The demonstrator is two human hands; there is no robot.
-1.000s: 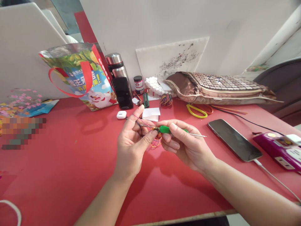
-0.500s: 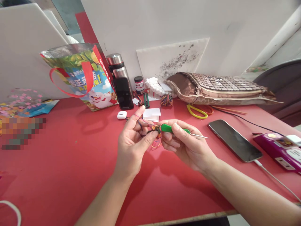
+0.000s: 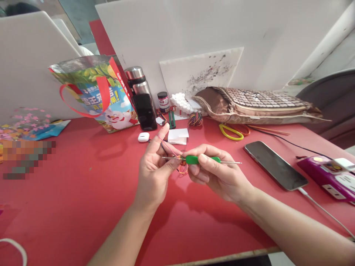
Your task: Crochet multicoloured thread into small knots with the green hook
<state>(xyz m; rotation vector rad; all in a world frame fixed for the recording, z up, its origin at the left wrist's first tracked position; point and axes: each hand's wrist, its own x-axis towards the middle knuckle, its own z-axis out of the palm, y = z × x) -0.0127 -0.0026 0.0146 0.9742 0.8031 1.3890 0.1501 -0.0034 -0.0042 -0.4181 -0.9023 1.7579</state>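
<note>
L hand (image 3: 156, 168) pinches the yarn piece (image 3: 182, 161), small, multicolored w/ loose orange loops, mid-frame; R hand (image 3: 215, 168) grips the crochet hook (image 3: 202, 160), green handle, thin metal both ends, roughly horiz. Beyond, folded white paper (image 3: 178, 136) on red counter (image 3: 111, 207); yarn ball (image 3: 195, 119) upper ctr.

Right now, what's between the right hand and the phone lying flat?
One metal end of the green-handled tool, above bare red tabletop, in the head view.

2 hands (image 3: 183, 166) pinch close together, forearms angled inward.
</note>
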